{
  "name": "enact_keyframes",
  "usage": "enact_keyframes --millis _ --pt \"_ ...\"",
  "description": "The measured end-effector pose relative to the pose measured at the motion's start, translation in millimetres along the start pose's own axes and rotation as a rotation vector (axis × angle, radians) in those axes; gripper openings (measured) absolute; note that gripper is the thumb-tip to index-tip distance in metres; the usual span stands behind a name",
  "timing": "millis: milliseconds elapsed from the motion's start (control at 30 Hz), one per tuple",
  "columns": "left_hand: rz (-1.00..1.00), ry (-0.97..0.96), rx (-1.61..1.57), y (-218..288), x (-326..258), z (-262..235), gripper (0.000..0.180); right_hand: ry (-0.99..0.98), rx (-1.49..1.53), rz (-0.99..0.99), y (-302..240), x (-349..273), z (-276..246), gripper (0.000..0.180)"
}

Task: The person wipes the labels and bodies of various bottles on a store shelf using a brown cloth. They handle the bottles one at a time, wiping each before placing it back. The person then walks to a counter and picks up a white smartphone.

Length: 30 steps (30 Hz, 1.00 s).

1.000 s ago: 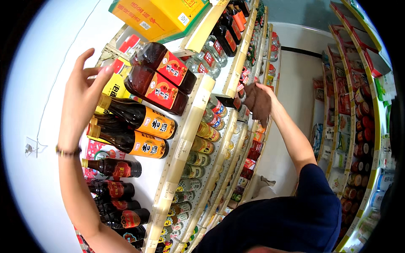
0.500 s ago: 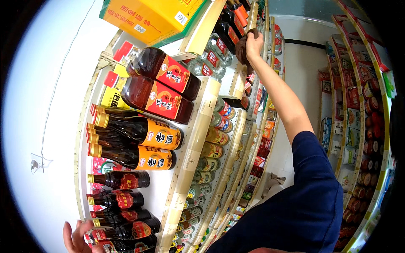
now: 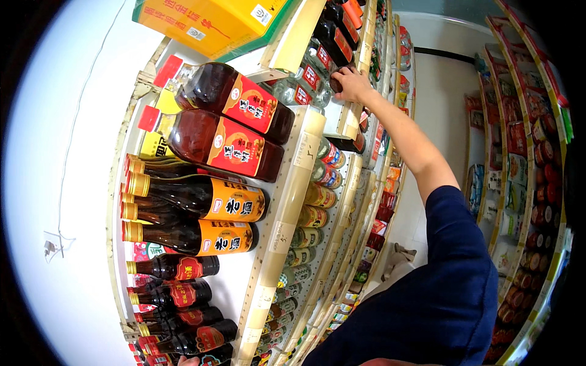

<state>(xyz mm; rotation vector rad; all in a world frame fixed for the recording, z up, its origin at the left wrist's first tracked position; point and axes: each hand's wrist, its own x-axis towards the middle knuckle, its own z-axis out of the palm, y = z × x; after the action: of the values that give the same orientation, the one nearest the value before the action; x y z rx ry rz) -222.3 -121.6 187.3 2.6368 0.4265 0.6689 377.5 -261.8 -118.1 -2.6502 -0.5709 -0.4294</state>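
Note:
My right hand point(image 3: 353, 85) reaches up to a shelf board, beside clear glass bottles point(image 3: 310, 78) with red labels and dark bottles point(image 3: 339, 43). Its fingers are bent over a dark brown cloth point(image 3: 335, 83), of which only a small part shows. At the bottom edge a little of my left hand point(image 3: 188, 361) shows, close to small dark bottles point(image 3: 204, 338) with red labels; its fingers are mostly out of the picture. Between the hands stand dark bottles point(image 3: 227, 236) with orange labels and large red-capped bottles point(image 3: 235, 146).
A yellow and green box point(image 3: 210, 24) sits on a board beside the large bottles. Jars point(image 3: 314, 216) line the lower shelf point(image 3: 342, 201). Across the aisle floor point(image 3: 436, 97) stands another stocked rack point(image 3: 513, 171). A cable hangs down the white wall point(image 3: 67, 183).
My right hand has moved left and down, further onto the shelf, and the cloth is now mostly hidden. My left hand has gone from beside the bottles to the bottom edge.

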Motion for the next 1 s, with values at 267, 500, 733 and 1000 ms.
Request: enact_keyframes --millis 267,500,733,1000 --pt "-0.080 0.175 0.064 -15.7 -7.8 2.7 0.050 -0.020 -0.160 -0.341 -0.6 12.9 26.8 0.026" --pt "-0.081 0.177 0.079 -16.8 0.7 4.8 0.049 -0.167 -0.018 -0.515 -17.5 10.7 14.2 0.026" --pt "-0.031 0.161 0.072 -25.0 -2.0 1.7 0.048 -0.324 0.181 -0.514 -33.2 0.0 2.5 0.026" --pt "-0.010 0.213 -0.023 -33.2 -8.2 2.3 0.049 -0.473 0.273 -0.479 -49.1 -12.3 -12.6 0.032"
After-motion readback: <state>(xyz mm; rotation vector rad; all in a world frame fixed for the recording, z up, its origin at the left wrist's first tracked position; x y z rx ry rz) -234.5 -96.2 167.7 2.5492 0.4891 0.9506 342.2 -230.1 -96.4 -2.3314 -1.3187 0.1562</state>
